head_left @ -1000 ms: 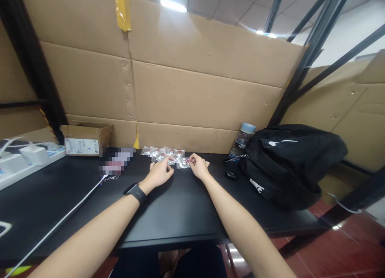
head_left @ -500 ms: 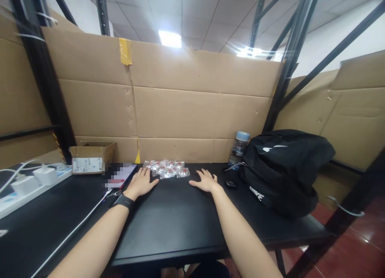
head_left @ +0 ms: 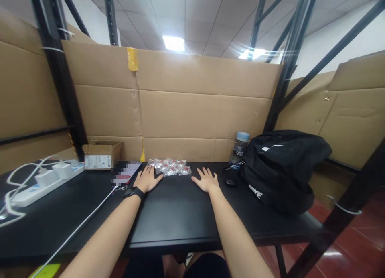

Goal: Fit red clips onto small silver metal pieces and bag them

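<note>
Both of my hands rest palm down on the black table [head_left: 176, 214]. My left hand [head_left: 146, 179] lies open with fingers spread, a dark watch [head_left: 134, 192] on its wrist. Just beside its fingertips is a cluster of small clear plastic packets [head_left: 171, 167] with shiny round pieces and red marks inside; what the pieces are I cannot tell. To the left of that hand lies a phone [head_left: 132, 170], partly blurred out, with a white cable. My right hand [head_left: 207, 180] is open too, fingers apart, holding nothing, between the packets and a small black object [head_left: 230, 182].
A black backpack [head_left: 282, 169] and a bottle with a blue lid [head_left: 240, 147] stand at the right. At the left are a small cardboard box [head_left: 98, 161] and a white power strip [head_left: 30, 194] with plugs and cables. A cardboard wall [head_left: 180, 113] closes off the back.
The view has shifted slightly, so things on the left appear further right. Both hands stay flat on the table, the right thumb a little less stretched out sideways. The packets lie as before.
</note>
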The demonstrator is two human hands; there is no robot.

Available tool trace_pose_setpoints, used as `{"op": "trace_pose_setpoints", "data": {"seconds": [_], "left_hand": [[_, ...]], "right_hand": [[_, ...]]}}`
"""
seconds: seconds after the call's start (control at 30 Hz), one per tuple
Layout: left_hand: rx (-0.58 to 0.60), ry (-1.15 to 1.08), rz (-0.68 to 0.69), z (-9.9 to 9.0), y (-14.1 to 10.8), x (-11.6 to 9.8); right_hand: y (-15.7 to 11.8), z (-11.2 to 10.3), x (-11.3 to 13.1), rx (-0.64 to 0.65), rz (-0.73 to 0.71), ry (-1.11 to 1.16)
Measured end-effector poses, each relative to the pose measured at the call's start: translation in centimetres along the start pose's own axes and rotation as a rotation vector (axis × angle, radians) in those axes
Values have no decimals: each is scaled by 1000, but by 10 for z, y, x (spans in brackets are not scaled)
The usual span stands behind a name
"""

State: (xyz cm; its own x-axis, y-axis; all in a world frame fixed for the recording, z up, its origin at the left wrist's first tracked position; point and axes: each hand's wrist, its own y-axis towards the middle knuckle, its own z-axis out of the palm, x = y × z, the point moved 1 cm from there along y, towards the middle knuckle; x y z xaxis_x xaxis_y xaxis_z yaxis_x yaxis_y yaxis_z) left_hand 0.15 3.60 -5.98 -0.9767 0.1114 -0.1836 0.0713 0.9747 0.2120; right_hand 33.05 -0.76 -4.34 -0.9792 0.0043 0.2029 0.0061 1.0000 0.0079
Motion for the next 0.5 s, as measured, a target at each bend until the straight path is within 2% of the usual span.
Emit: {"op": "trace_pose_setpoints", "data": {"seconds": [0.17,0.33,0.5], "left_hand": [[18,-54,17,-4,3,-1],[-72,-87,35,-4,5,0],[-108,-89,58,-5,14,0]], "right_hand": [[2,1,0,-7,-4,-9],[6,0,1,-27,9,-2],[15,-3,6,3,43,-14]]}}
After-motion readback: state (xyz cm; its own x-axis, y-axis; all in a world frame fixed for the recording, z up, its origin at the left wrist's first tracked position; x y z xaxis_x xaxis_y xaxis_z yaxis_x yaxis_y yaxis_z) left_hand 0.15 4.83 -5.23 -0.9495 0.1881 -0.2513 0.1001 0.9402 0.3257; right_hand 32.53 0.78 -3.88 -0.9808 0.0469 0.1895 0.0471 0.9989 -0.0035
